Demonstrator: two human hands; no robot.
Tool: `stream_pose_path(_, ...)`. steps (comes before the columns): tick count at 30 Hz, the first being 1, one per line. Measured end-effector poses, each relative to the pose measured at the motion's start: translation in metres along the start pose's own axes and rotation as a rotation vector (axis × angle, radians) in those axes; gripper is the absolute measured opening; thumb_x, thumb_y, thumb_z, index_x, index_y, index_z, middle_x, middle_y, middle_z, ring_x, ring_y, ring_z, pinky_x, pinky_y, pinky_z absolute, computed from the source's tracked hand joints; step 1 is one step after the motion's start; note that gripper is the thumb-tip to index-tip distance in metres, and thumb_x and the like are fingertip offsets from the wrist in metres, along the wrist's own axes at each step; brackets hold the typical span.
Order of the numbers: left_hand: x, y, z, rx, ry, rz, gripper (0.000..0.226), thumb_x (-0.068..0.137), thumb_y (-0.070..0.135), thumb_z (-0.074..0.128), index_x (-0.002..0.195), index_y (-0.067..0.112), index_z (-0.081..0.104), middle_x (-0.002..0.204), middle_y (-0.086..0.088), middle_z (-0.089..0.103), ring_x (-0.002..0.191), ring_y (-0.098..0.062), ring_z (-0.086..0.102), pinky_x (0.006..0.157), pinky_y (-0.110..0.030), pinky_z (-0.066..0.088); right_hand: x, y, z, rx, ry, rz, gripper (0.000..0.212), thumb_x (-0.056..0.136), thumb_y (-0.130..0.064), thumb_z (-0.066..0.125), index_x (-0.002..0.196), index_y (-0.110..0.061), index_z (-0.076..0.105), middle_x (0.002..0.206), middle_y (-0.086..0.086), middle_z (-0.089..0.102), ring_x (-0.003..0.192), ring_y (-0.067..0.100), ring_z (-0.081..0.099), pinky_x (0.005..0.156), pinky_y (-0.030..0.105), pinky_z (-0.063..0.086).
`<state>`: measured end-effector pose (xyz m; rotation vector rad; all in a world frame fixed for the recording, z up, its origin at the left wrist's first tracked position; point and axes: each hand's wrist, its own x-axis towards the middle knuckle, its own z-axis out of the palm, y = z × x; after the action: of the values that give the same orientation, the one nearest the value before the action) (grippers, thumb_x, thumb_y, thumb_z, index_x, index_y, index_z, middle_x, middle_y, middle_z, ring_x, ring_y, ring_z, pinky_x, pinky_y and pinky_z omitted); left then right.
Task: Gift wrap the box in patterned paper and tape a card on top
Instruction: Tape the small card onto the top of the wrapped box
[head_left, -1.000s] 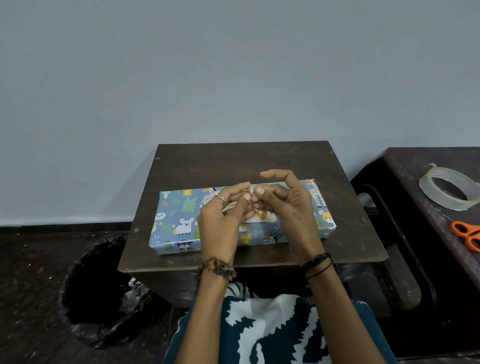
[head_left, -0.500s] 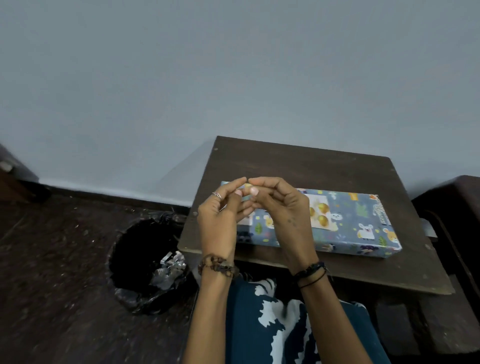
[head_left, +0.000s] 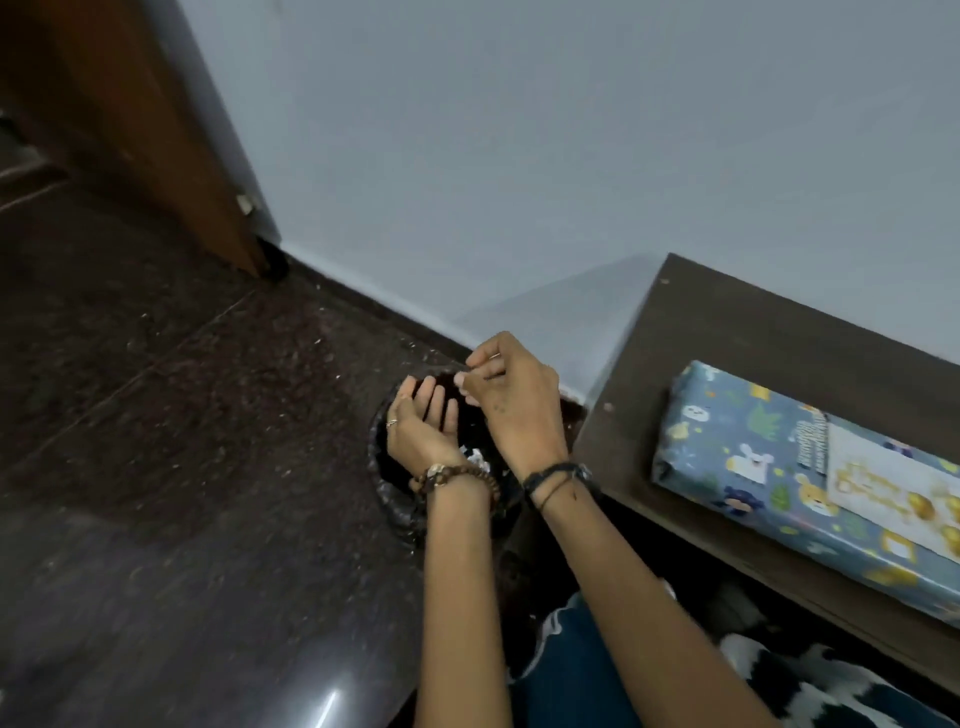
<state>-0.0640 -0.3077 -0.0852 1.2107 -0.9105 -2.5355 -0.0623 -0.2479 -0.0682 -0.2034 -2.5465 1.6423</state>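
Both hands are over the bin (head_left: 395, 499): the left hand (head_left: 421, 426) is cupped open, and the right hand (head_left: 511, 400) pinches a scrap too small to identify. I think it is best to release it directly below the fingers, so it cannot stick to the skin, while the wrapped box (head_left: 769, 467) with the card (head_left: 893, 483) waits on the desk (head_left: 727, 322), to the right of both hands.

A long, flat rectangular box (head_left: 810, 488) lies on its broad face on a dark wooden desk (head_left: 727, 332), at the right of the view and cut off by the right edge. It is fully wrapped in blue-grey patterned paper printed with small cartoon animals, green leaves and yellow shapes; the near end shows folded paper. A pale card (head_left: 893, 488) with gold lettering and gold balloon shapes lies flat on the top face, toward the right.
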Motion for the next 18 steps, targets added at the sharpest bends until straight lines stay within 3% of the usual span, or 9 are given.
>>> stream_pose_path(4, 0.019, -0.009, -0.005, -0.166, 0.114, -0.051, 0.045, 0.1, 0.035, 0.026, 0.128, 0.009, 0.05, 0.13, -0.006, 0.054, 0.127, -0.018, 0.044, 0.098, -0.032, 0.036, 0.031, 0.031, 0.033, -0.029, 0.021, 0.143, 0.016, 0.084, 0.002, 0.058, 0.087, -0.014, 0.056, 0.079, 0.013, 0.067, 0.076, 0.023, 0.067, 0.076, 0.044, 0.057)
stream_pose_path(7, 0.039, -0.023, -0.018, -0.285, 0.167, -0.157, 0.054, 0.099, 0.045, 0.019, 0.135, 0.013, 0.043, 0.144, -0.004, 0.042, 0.139, -0.019, 0.026, 0.111, -0.036, 0.019, 0.046, 0.051, 0.051, 0.114, 0.136, 0.32, 0.024, 0.083, 0.012, 0.051, 0.08, -0.011, 0.054, 0.087, 0.022, 0.067, 0.063, 0.019, 0.065, 0.064, 0.034, 0.058)
stream_pose_path(11, 0.051, -0.04, -0.031, -0.433, 0.156, -0.315, 0.063, 0.096, 0.054, 0.014, 0.14, 0.015, 0.036, 0.149, -0.003, 0.034, 0.142, -0.019, 0.018, 0.114, -0.038, 0.012, 0.048, 0.07, 0.062, 0.157, 0.142, 0.469, 0.028, 0.078, 0.013, 0.063, 0.073, -0.012, 0.052, 0.079, 0.021, 0.065, 0.063, 0.024, 0.066, 0.063, 0.036, 0.057)
stream_pose_path(14, 0.055, -0.044, -0.035, -0.486, 0.178, -0.337, 0.064, 0.096, 0.055, 0.013, 0.14, 0.016, 0.036, 0.149, -0.003, 0.034, 0.142, -0.019, 0.018, 0.114, -0.039, 0.012, 0.048, 0.087, 0.067, 0.101, 0.089, 0.51, 0.019, 0.075, 0.01, 0.068, 0.083, -0.004, 0.057, 0.069, 0.012, 0.063, 0.074, 0.029, 0.069, 0.07, 0.036, 0.057)
stream_pose_path(18, 0.058, -0.047, -0.041, -0.527, 0.295, -0.335, 0.063, 0.097, 0.054, 0.015, 0.137, 0.013, 0.04, 0.145, -0.005, 0.04, 0.14, -0.02, 0.026, 0.112, -0.042, 0.018, 0.051, 0.108, 0.074, 0.072, 0.068, 0.523, 0.018, 0.073, 0.008, 0.072, 0.086, 0.001, 0.062, 0.089, 0.022, 0.068, 0.079, 0.026, 0.068, 0.057, 0.021, 0.057)
